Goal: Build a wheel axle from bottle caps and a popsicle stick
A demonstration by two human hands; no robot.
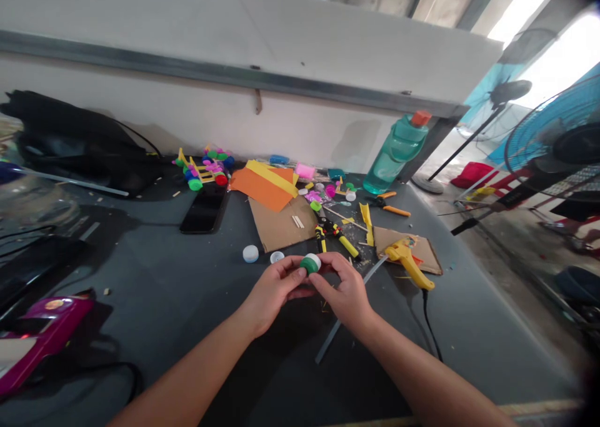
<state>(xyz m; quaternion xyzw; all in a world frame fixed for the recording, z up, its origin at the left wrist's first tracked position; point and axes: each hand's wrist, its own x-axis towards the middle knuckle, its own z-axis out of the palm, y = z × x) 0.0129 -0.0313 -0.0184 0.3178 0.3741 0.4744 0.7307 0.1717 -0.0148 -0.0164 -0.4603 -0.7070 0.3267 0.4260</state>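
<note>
Left of the left hand [267, 296], bare tabletop [173, 302] offers a wide lane reaching to the magenta device [65, 317]. Ahead, yellow-and-black-handled pliers [347, 246] obstruct; right of the right hand [347, 296], the hot glue gun [407, 261] and its cord [429, 330] bar low passage.

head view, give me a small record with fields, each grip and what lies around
left grip: fingers on a green-and-white cap piece
right grip: fingers at the same piece
nearest loose caps: two, whitish, on the dark table
glue gun: yellow, lying partly on cardboard
phone: dark screen, left of the orange sheet
bottle: teal, orange cap, back right
unclear: whether the held piece is one part or two
</note>
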